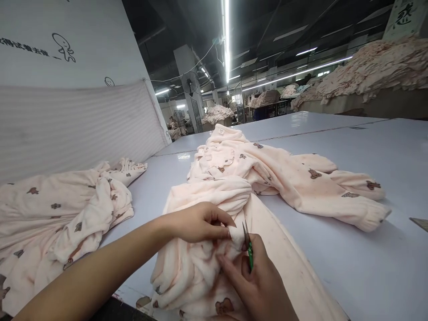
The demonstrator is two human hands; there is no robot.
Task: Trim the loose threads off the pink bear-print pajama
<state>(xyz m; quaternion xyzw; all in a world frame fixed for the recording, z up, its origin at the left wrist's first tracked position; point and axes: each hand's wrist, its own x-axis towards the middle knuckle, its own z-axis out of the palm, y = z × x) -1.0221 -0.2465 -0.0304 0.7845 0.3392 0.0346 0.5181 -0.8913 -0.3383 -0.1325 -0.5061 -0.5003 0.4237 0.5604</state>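
Roughly left to right: a heap of the same bear-print clothes (56, 223) lies at the table's left edge, well apart from the hands. Left hand (197, 221) comes in from lower left, thumb and fingertips pressed together, pinching a small fold of the pink fleece garment (240, 187) at its near end. Right hand (257, 281) sits just right of and below that pinch, fingers curled shut around green-handled thread snips (248, 243). Blades point up and away, tips just beside the pinched fold, to its right; can't tell if they touch the cloth. Garment's long axis runs from the hands away across the white table (368, 267), collar at the far end, sleeves trailing off right. Right hand is the nearer one to the cut point.
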